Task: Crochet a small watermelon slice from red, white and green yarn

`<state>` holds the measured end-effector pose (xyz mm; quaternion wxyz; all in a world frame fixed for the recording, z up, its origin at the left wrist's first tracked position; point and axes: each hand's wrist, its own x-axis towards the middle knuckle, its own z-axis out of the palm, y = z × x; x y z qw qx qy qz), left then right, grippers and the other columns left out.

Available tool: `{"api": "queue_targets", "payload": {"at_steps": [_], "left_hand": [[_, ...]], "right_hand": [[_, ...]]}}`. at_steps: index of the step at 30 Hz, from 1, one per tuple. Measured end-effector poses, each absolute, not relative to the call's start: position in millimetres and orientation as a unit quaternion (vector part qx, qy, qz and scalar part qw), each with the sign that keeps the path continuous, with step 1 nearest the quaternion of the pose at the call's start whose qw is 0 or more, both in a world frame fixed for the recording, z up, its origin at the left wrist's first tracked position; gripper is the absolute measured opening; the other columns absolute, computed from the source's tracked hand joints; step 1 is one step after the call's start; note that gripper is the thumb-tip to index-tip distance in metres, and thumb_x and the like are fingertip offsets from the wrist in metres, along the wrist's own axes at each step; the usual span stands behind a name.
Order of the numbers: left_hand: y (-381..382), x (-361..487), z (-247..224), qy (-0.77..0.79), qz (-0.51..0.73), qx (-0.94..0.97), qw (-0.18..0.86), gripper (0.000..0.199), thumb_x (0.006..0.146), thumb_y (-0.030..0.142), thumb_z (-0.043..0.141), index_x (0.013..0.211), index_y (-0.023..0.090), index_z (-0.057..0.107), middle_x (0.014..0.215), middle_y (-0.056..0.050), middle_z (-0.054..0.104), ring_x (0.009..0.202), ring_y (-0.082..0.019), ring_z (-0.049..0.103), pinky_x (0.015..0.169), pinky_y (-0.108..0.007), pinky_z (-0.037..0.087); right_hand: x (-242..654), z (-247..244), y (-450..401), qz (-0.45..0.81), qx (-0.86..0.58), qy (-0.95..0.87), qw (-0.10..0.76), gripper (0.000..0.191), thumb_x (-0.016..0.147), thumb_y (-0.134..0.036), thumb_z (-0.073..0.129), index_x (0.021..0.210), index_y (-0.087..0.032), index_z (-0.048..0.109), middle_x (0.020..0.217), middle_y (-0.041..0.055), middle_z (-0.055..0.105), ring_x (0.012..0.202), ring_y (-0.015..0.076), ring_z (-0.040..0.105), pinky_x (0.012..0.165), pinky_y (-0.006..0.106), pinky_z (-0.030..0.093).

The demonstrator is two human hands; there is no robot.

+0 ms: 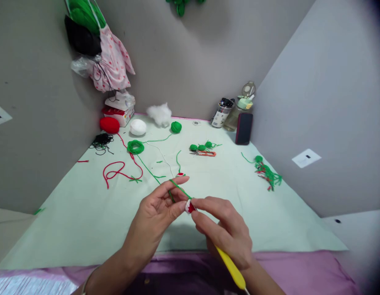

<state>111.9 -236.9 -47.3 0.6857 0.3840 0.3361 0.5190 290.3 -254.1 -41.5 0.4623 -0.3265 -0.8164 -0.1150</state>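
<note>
My left hand (162,207) pinches a small red and white crochet piece (188,206) between thumb and fingers. Green yarn (181,190) runs over its raised index finger down to that piece. In my right hand (225,227) is a crochet hook with a yellow handle (230,268), which sticks out below the palm. Its tip is at the piece, largely hidden by the fingers. Just beyond my left fingertips lies another small red, white and green piece (180,175) with a green tail.
On the pale cloth (85,225) lie a green yarn coil (135,147), a green ball (176,127), white yarn (138,127), red yarn (110,125) and stuffing (160,114). Orange thread snips (205,153) lie by small green balls (202,147). A phone (244,129) leans by a bottle (233,118); yarn scraps (269,174) lie right.
</note>
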Motion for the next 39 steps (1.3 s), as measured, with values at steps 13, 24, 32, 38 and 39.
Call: {"api": "queue_targets", "payload": {"at_steps": [13, 24, 32, 38, 39], "left_hand": [[-239.3, 117.4, -38.3, 0.333, 0.524, 0.339, 0.707, 0.046, 0.078, 0.024, 0.096, 0.121, 0.034, 0.084, 0.086, 0.003, 0.072, 0.082, -0.01, 0.064, 0.079, -0.017, 0.052], [-232.4, 105.3, -35.8, 0.324, 0.457, 0.3, 0.772, 0.045, 0.081, 0.027, 0.091, 0.125, 0.025, 0.082, 0.083, 0.001, 0.065, 0.079, -0.011, 0.057, 0.081, -0.021, 0.048], [-236.4, 106.1, -35.4, 0.35, 0.502, 0.397, 0.684, 0.029, 0.085, 0.029, 0.088, 0.114, 0.032, 0.086, 0.083, 0.001, 0.066, 0.08, -0.013, 0.06, 0.077, -0.023, 0.049], [-238.3, 112.9, -43.2, 0.344, 0.481, 0.425, 0.686, 0.03, 0.09, 0.026, 0.083, 0.118, 0.036, 0.085, 0.091, 0.0, 0.07, 0.089, -0.015, 0.065, 0.087, -0.025, 0.052], [-238.2, 113.3, -44.3, 0.342, 0.483, 0.42, 0.688, 0.031, 0.09, 0.027, 0.084, 0.119, 0.036, 0.085, 0.092, 0.0, 0.07, 0.09, -0.015, 0.065, 0.087, -0.026, 0.053]], "right_hand": [[289.0, -53.4, -255.3, -0.147, -0.328, -0.806, 0.47, 0.026, 0.097, -0.003, 0.067, 0.115, -0.019, 0.078, 0.103, 0.01, 0.081, 0.096, 0.0209, 0.079, 0.081, 0.032, 0.07], [298.7, -49.5, -248.7, 0.244, -0.311, -0.695, 0.602, 0.026, 0.105, -0.012, 0.059, 0.119, -0.023, 0.078, 0.098, 0.0068, 0.079, 0.09, 0.02, 0.074, 0.077, 0.035, 0.064], [294.8, -47.2, -238.8, 0.379, -0.282, -0.579, 0.665, 0.018, 0.105, -0.029, 0.066, 0.1, -0.022, 0.081, 0.082, 0.0046, 0.075, 0.063, 0.0148, 0.067, 0.056, 0.027, 0.058], [285.0, -48.5, -240.8, 0.298, -0.322, -0.634, 0.637, 0.017, 0.106, -0.027, 0.065, 0.103, -0.024, 0.081, 0.095, 0.0074, 0.08, 0.088, 0.0205, 0.075, 0.07, 0.032, 0.064], [283.5, -48.6, -242.0, 0.272, -0.333, -0.649, 0.628, 0.017, 0.106, -0.023, 0.065, 0.105, -0.024, 0.081, 0.097, 0.0073, 0.081, 0.092, 0.0208, 0.075, 0.073, 0.033, 0.064]]}}
